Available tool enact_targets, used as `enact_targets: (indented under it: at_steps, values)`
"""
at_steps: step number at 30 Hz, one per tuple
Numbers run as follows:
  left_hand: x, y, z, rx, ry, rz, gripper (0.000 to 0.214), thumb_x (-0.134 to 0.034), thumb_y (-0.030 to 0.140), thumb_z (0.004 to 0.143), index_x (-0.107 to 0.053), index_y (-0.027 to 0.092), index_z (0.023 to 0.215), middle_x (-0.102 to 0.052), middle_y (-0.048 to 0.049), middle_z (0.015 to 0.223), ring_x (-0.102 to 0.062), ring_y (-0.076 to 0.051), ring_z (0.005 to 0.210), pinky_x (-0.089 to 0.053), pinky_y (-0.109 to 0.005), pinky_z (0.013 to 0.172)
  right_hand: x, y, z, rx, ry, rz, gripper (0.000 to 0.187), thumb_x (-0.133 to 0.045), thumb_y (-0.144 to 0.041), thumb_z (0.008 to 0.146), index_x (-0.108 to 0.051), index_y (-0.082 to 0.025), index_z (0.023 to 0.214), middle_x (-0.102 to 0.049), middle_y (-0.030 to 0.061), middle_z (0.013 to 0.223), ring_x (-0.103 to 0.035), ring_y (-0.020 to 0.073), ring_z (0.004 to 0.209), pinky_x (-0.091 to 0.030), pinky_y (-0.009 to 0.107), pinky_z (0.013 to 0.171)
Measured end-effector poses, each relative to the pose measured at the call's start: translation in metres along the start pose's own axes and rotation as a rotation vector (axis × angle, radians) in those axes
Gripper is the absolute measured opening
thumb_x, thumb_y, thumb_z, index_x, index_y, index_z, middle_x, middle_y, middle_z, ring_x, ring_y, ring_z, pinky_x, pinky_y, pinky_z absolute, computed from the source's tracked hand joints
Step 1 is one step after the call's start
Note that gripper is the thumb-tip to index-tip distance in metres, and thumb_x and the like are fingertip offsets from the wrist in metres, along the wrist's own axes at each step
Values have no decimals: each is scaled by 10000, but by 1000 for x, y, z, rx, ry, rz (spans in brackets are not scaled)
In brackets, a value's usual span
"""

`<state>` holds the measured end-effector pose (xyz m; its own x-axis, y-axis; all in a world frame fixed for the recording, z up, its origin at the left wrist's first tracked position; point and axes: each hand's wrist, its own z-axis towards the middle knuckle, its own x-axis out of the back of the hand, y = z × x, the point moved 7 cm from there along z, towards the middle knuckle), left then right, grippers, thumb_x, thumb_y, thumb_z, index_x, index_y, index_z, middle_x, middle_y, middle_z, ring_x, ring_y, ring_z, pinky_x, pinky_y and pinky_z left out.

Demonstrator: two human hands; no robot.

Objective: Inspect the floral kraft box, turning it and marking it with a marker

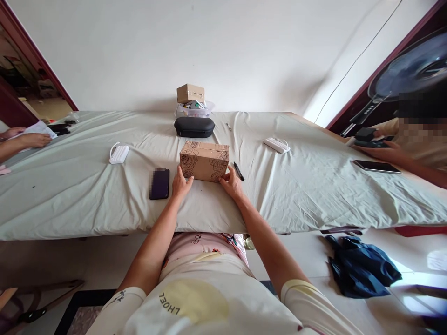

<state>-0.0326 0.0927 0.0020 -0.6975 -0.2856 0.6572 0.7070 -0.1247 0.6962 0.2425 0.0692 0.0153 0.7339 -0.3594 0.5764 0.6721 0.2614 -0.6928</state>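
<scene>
A brown cardboard box (204, 160) with black flower-like line drawings on its faces sits on the cloth in front of me. My left hand (181, 184) grips its lower left corner, thumb against the front face. At the lower right corner, my right hand (232, 183) holds it the same way. Just right of the box lies a black marker pen (239, 170), close to my right fingers but apart from them. A dark phone (159, 184) rests left of my left hand. The fingers behind the box's sides are partly hidden.
Behind the box stand a black zip case (194, 127) and a clear tub (195, 110) with a small carton (190, 93) on it. White corded blocks lie left (119, 154) and right (277, 145). Another person's hands (34, 139) hold paper; a co-worker at right holds a dark object (365, 135).
</scene>
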Motion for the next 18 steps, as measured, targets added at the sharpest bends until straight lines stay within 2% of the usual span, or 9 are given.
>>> enact_targets:
  at_steps: [3, 7, 12, 15, 18]
  values:
    - [-2, -2, 1, -48, 20, -63, 1003, -679, 409, 890, -113, 63, 1643, -368, -266, 1651, -410, -358, 1529, -390, -467, 1233, -3, -11, -4, 55, -39, 10, 765, -653, -429, 828, -407, -181, 1508, -707, 13, 822, -668, 224, 748, -519, 348, 727]
    - [-4, -7, 4, -94, 66, -118, 1060, -718, 434, 859, -98, 74, 1641, -253, -273, 1698, -303, -378, 1579, -301, -503, 1286, -3, -24, -9, 130, -35, 74, 659, -602, -538, 894, -458, -168, 1421, -678, 2, 747, -632, 194, 663, -493, 321, 691]
    - [-7, -7, 3, -127, 83, -142, 1054, -739, 389, 829, -143, 22, 1618, -246, -328, 1675, -270, -418, 1583, -263, -549, 1295, 5, -34, -17, 198, 17, 138, 565, -516, -684, 937, -549, -212, 1246, -664, 8, 734, -604, 176, 636, -487, 309, 679]
    - [-5, -4, 0, -128, 94, -162, 965, -702, 323, 851, -174, 69, 1619, -269, -295, 1679, -282, -400, 1583, -260, -557, 1297, 9, -35, -17, 218, 63, 118, 538, -466, -717, 950, -619, -224, 1102, -674, 36, 782, -622, 186, 689, -513, 322, 709]
    - [4, 0, -3, -114, 154, -172, 880, -647, 276, 881, -198, 84, 1612, -293, -285, 1668, -265, -381, 1591, -255, -559, 1298, 17, -26, -12, 171, 207, 121, 548, -390, -682, 992, -633, -217, 1151, -706, 88, 963, -673, 215, 859, -564, 357, 806]
